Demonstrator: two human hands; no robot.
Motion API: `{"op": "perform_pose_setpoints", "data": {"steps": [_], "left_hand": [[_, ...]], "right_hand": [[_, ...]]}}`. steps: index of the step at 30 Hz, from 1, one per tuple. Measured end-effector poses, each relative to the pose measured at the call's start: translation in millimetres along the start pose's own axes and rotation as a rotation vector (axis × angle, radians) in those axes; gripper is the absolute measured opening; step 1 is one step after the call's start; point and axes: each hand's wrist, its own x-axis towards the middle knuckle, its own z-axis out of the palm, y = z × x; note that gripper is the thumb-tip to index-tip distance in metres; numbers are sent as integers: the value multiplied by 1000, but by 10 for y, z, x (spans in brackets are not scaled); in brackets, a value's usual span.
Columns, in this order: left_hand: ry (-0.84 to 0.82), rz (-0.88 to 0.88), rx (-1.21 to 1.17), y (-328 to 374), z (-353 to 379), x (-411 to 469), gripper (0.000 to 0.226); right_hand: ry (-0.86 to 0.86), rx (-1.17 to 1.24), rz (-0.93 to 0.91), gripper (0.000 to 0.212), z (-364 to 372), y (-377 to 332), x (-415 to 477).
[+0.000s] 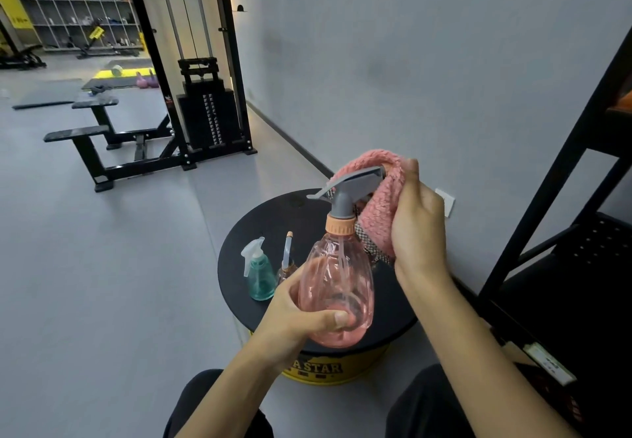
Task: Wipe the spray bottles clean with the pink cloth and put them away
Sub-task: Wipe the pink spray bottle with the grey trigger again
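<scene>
The translucent pink plastic spray bottle (337,287), pear-shaped with a peach collar and a grey trigger head (345,188), is held up in the air above the near edge of a round black-topped stool with a yellow side (273,222). Its long axis stands close to upright, base down towards the person's lap and head up. The grey head runs across the top, its nozzle end aimed up and to the right towards the wall and its tapered tail pointing left. The left hand (297,314) grips the bottle's lower body, fingers curled round behind and thumb pressed across the front. The right hand (419,222) is closed round a fluffy pink cloth (378,212) with a checked trim, bunched over the nozzle end of the head. On the stool top behind the held bottle stand a small teal spray bottle with a white trigger (261,277) and, just beside it, a small brown bottle with a thin tube (286,263), partly hidden by the left hand. To the right rises a black metal rack (554,177); farther off on the left stands a black weight-stack machine (208,112).
</scene>
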Motion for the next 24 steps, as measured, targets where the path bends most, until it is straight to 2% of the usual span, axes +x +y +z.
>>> {"op": "perform_pose_setpoints", "data": {"steps": [2,4,5,7,10,12,17,20,24], "left_hand": [[-8,7,13,11,-5,-1,76],[-23,14,30,12,-8,1,72],[-35,11,41,17,-11,-1,71],[-58,-3,61,12,-12,-10,75],[-65,-5,47,-12,21,-24,80],[-38,6,3,-25,44,-18,79],[-22,18,-60,16,18,6,82],[-7,18,-72,8,-4,5,96],[12,6,-117,-24,26,1,99]], "right_hand": [[52,-149,-172,51,3,-1,-75],[77,-170,-252,48,-22,-39,-64],[81,-167,-247,48,-37,-74,-16],[42,-98,-111,53,-64,-180,104],[-131,111,141,47,-109,-252,194],[-238,142,191,48,-103,-200,139],[-353,32,60,50,-95,-67,-35],[-447,-16,-21,52,-129,-10,-81],[-418,25,-22,40,-149,46,-100]]}}
